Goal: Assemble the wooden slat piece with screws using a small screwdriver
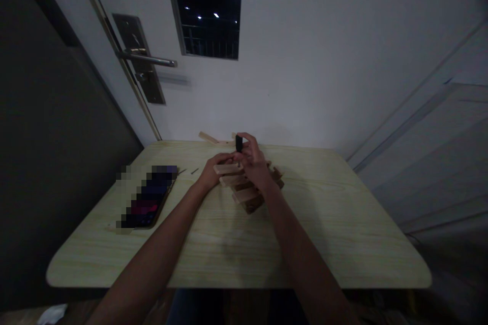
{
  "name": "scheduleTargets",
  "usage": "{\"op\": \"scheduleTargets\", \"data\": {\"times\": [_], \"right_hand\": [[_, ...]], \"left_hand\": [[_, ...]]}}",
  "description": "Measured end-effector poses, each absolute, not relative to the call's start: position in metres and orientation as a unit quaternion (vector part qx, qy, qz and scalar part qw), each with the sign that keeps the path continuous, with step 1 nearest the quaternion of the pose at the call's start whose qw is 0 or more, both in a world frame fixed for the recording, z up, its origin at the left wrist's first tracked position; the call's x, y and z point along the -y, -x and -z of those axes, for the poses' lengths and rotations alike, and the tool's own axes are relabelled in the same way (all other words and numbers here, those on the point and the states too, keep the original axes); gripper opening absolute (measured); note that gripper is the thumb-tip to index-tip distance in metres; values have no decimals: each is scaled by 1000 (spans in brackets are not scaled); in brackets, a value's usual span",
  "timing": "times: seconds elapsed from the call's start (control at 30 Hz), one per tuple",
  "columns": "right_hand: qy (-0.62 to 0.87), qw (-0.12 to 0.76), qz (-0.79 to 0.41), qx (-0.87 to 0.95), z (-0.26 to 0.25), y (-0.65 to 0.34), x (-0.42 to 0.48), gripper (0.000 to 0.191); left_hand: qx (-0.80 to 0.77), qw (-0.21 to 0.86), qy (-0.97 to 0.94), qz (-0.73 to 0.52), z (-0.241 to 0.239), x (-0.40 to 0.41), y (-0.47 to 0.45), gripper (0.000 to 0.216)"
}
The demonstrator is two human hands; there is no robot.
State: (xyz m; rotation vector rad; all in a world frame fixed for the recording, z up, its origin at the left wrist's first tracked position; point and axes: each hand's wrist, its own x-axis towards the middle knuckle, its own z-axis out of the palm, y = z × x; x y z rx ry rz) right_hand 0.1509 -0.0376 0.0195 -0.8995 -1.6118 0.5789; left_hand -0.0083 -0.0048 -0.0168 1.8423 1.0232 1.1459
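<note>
- I count two hands: the right hand (254,158) pinches one upright black-handled tool (239,143) with its fingers; the left hand (214,170) is at the slatted wooden piece (246,194) (how its fingers close, I cannot tell).
- One phone (154,200) and two thin metal pins (194,171) lie on the left side.
- The wooden piece is around the table's middle, well apart from both side edges; a pale wooden strip (208,137) is near the far edge.
- The table (343,233), wood-grained, stands before a white door (305,61) with one lever handle (154,60) and one dark window (211,10).

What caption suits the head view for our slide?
Right hand on a black handle, left hand at slatted wooden structure.
</note>
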Motion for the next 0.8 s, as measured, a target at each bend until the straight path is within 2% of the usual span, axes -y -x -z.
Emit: {"op": "scheduleTargets", "data": {"times": [0.2, 0.47, 0.7, 0.8], "right_hand": [[395, 565, -184, 701, -24, -151, 43, 42], [351, 587, -277, 674, -19, -151, 39, 41], [379, 568, -276, 676, -24, -150, 42, 52], [370, 569, -257, 688, -25, -150, 45, 46]], "left_hand": [[-393, 352, -721, -448, 18, 4, 9, 38], [-391, 359, -717, -452, 18, 4, 9, 36], [-397, 356, -713, -456, 18, 5, 9, 38], [-386, 361, -714, -458, 19, 4, 8, 40]]}}
